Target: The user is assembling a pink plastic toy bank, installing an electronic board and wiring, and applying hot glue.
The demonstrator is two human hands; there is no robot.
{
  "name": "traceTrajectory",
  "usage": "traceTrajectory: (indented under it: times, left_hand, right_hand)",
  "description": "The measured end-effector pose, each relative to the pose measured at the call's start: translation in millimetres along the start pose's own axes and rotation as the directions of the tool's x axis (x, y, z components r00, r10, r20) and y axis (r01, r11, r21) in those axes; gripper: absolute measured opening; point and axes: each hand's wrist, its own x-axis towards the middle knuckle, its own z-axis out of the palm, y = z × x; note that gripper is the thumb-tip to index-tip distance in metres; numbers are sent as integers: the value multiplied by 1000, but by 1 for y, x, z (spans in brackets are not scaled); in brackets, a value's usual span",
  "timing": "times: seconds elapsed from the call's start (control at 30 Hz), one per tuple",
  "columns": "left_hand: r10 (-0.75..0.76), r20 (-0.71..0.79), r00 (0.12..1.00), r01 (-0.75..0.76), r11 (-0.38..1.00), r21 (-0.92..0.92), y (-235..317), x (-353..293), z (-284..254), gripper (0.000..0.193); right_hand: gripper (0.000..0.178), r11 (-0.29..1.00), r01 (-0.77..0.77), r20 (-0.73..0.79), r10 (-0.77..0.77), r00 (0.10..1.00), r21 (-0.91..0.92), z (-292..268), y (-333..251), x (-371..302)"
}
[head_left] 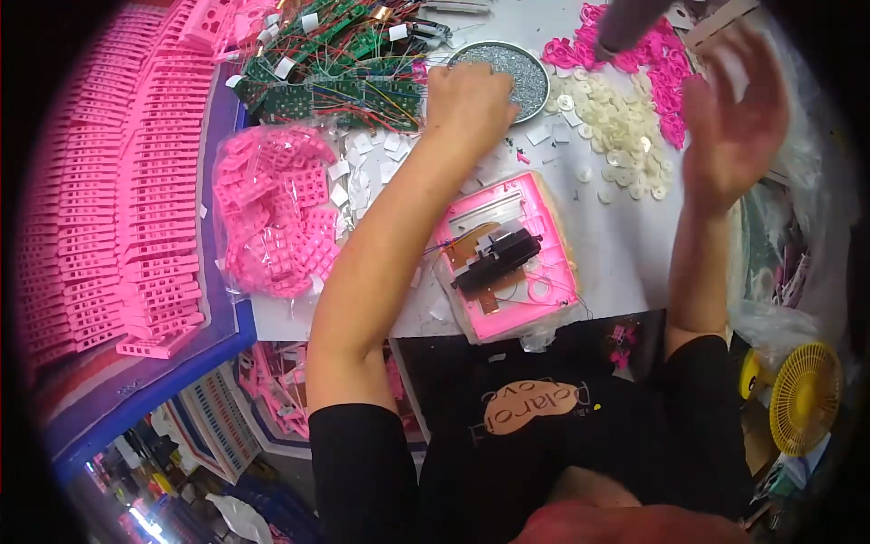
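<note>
White worktable (625, 258), green circuit boards (331, 98) far left; yellow fan (805, 399) off right.
Left hand (471, 102): fingers curled at dish (547, 82) of metal bits, grip can't tell; forearm slants over table. Right hand (736, 127): fingers loosely spread, raised, blurred. Pink casing (518, 317) between forearms, near edge.

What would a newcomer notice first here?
Likely the stacked pink plastic parts filling the left side. Then the open pink housing with a black mechanism mid-table, and the left hand at the round tin near the top centre.
</note>
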Motion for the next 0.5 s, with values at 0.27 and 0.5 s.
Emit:
traceTrajectory:
  times: [0.27,0.5]
  left_hand:
    - [-133,466,875,369,806,-463,31,-116,-99,18]
    - [-109,291,951,265,771,-579,32,-152,-88,12]
  right_hand:
    - [56,938,-342,866,124,484,57,27,-34,-92]
    - [49,998,-68,924,18,381,8,40,-45,-89]
